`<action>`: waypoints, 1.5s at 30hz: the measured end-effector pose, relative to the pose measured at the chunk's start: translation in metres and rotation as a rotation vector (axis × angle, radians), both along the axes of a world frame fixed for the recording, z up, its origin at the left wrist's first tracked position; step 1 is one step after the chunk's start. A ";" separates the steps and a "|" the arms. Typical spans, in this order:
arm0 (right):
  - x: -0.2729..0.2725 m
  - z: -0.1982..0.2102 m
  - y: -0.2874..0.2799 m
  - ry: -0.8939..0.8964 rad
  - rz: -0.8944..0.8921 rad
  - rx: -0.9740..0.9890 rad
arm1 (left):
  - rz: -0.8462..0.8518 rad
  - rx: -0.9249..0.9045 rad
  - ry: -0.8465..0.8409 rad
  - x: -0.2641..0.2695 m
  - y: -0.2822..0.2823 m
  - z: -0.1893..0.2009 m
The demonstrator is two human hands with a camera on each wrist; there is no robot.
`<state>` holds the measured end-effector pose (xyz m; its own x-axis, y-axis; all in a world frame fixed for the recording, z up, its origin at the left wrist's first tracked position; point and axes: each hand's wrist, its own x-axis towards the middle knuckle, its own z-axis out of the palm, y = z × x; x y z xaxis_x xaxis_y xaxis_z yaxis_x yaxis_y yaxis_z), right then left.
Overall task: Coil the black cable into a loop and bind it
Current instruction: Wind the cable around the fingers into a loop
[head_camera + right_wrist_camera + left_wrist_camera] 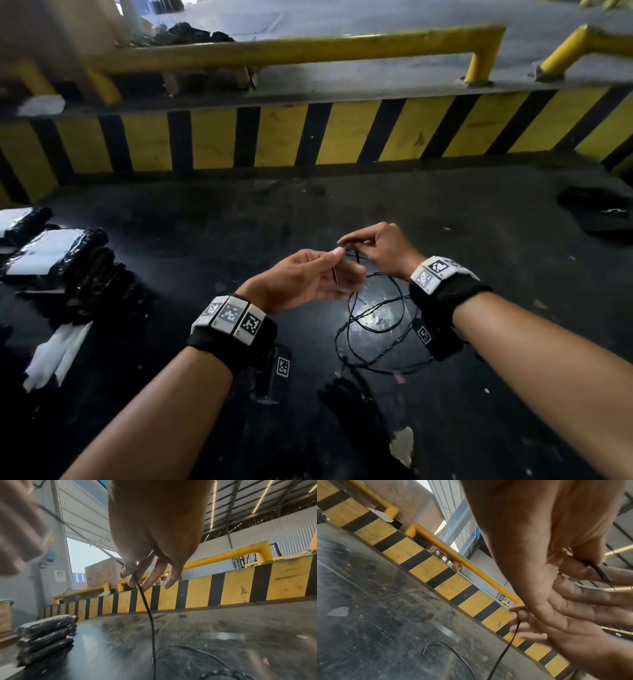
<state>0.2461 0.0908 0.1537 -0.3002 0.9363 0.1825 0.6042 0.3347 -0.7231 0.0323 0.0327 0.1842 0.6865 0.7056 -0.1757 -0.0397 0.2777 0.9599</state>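
A thin black cable lies in loose loops on the dark table under my hands. My left hand is palm up and pinches a short end of the cable between thumb and forefinger, with its other fingers spread; the left wrist view shows this pinch on the left hand. Just right of it, my right hand pinches the same cable. In the right wrist view the right hand holds the cable, which hangs down to the table. A short stretch runs taut between both hands.
Stacks of black wrapped packets sit at the table's left, with white paper in front of them. A yellow-and-black striped barrier with a yellow rail bounds the far edge. A dark object lies at far right.
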 end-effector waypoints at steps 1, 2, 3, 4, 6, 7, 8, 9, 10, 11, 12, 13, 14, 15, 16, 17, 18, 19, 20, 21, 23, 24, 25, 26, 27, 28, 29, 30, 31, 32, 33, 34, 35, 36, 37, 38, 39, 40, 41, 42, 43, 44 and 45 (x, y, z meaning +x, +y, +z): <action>-0.002 -0.009 -0.006 -0.014 -0.004 -0.030 | 0.011 0.025 -0.025 -0.001 0.003 0.005; -0.005 -0.018 -0.015 -0.037 -0.012 -0.049 | 0.018 0.042 -0.047 -0.003 0.006 0.009; -0.009 -0.027 -0.024 -0.049 -0.012 -0.067 | 0.029 0.050 -0.061 -0.005 0.011 0.012; -0.014 -0.036 -0.035 -0.036 0.003 -0.091 | 0.045 0.047 -0.067 -0.006 0.015 0.014; -0.026 -0.052 -0.056 0.004 0.052 -0.137 | 0.074 0.016 -0.056 -0.009 0.024 0.014; -0.032 -0.057 -0.066 0.002 0.067 -0.143 | 0.083 -0.002 -0.039 -0.011 0.027 0.012; -0.038 -0.059 -0.075 -0.020 0.080 -0.145 | 0.084 -0.019 -0.019 -0.013 0.031 0.010; -0.041 -0.062 -0.080 -0.049 0.093 -0.151 | 0.077 -0.040 -0.002 -0.016 0.033 0.007; -0.043 -0.061 -0.085 -0.073 0.112 -0.158 | 0.069 -0.062 0.011 -0.019 0.036 0.004; -0.043 -0.060 -0.086 -0.102 0.134 -0.163 | 0.063 -0.085 0.022 -0.022 0.038 0.000; -0.043 -0.057 -0.088 -0.141 0.159 -0.166 | 0.060 -0.108 0.034 -0.024 0.040 -0.004; -0.041 -0.054 -0.089 -0.194 0.184 -0.167 | 0.060 -0.127 0.050 -0.026 0.041 -0.009; -0.041 -0.050 -0.090 -0.269 0.208 -0.166 | 0.061 -0.140 0.068 -0.027 0.042 -0.013; -0.041 -0.043 -0.090 -0.344 0.227 -0.167 | 0.064 -0.153 0.088 -0.028 0.042 -0.017; -0.039 -0.034 -0.089 -0.400 0.233 -0.177 | 0.065 -0.167 0.106 -0.028 0.042 -0.020; -0.037 -0.025 -0.086 -0.433 0.231 -0.189 | 0.062 -0.182 0.122 -0.028 0.042 -0.023; -0.035 -0.013 -0.083 -0.456 0.225 -0.206 | 0.057 -0.198 0.137 -0.029 0.042 -0.026; -0.032 0.000 -0.080 -0.467 0.219 -0.210 | 0.048 -0.216 0.149 -0.029 0.041 -0.028; -0.029 0.013 -0.077 -0.476 0.214 -0.195 | 0.040 -0.233 0.159 -0.029 0.040 -0.031; -0.026 0.026 -0.073 -0.490 0.207 -0.174 | 0.032 -0.244 0.164 -0.028 0.039 -0.034; -0.020 0.055 -0.065 -0.515 0.188 -0.144 | 0.012 -0.252 0.182 -0.027 0.036 -0.039; -0.018 0.068 -0.060 -0.525 0.178 -0.129 | 0.002 -0.259 0.195 -0.025 0.034 -0.040; -0.017 0.080 -0.055 -0.534 0.171 -0.103 | -0.007 -0.271 0.206 -0.023 0.033 -0.042; -0.015 0.090 -0.049 -0.539 0.162 -0.068 | -0.017 -0.281 0.213 -0.022 0.032 -0.044; -0.014 0.099 -0.042 -0.538 0.146 -0.029 | -0.035 -0.285 0.217 -0.021 0.031 -0.046; -0.014 0.105 -0.036 -0.534 0.129 0.000 | -0.059 -0.286 0.218 -0.019 0.030 -0.048; -0.014 0.110 -0.031 -0.528 0.113 0.020 | -0.082 -0.288 0.213 -0.018 0.028 -0.049; -0.015 0.112 -0.025 -0.518 0.099 0.036 | -0.098 -0.293 0.200 -0.016 0.026 -0.049; -0.017 0.114 -0.020 -0.507 0.087 0.055 | -0.107 -0.302 0.179 -0.013 0.023 -0.048; -0.018 0.115 -0.015 -0.500 0.073 0.075 | -0.112 -0.312 0.156 -0.011 0.022 -0.047; -0.020 0.115 -0.011 -0.495 0.058 0.095 | -0.117 -0.320 0.134 -0.010 0.021 -0.046; -0.021 0.114 -0.007 -0.492 0.044 0.113 | -0.121 -0.325 0.114 -0.009 0.020 -0.045; -0.022 0.112 -0.002 -0.489 0.035 0.127 | -0.128 -0.327 0.098 -0.008 0.019 -0.043; -0.022 0.109 0.001 -0.483 0.028 0.130 | -0.141 -0.330 0.088 -0.008 0.019 -0.040; -0.021 0.107 0.005 -0.474 0.026 0.130 | -0.155 -0.332 0.083 -0.007 0.019 -0.038; -0.021 0.105 0.008 -0.460 0.025 0.130 | -0.169 -0.338 0.081 -0.007 0.018 -0.035; -0.019 0.102 0.012 -0.441 0.021 0.130 | -0.182 -0.341 0.082 -0.006 0.018 -0.032; -0.018 0.100 0.016 -0.422 0.019 0.131 | -0.191 -0.343 0.080 -0.005 0.017 -0.030; -0.016 0.097 0.019 -0.406 0.017 0.130 | -0.198 -0.342 0.077 -0.004 0.016 -0.028; -0.015 0.094 0.023 -0.393 0.013 0.129 | -0.210 -0.338 0.071 -0.003 0.016 -0.027; -0.012 0.089 0.027 -0.381 0.008 0.127 | -0.225 -0.332 0.064 -0.003 0.015 -0.026; -0.010 0.084 0.030 -0.372 0.002 0.121 | -0.241 -0.325 0.057 -0.002 0.014 -0.026; -0.006 0.078 0.033 -0.363 -0.001 0.109 | -0.253 -0.318 0.049 -0.001 0.012 -0.024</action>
<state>0.2398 0.1237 0.2312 -0.3626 0.9176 0.1627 0.8153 0.3969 -0.4216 0.0311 0.0450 0.1598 0.8170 0.4205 -0.3946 0.1115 0.5561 0.8236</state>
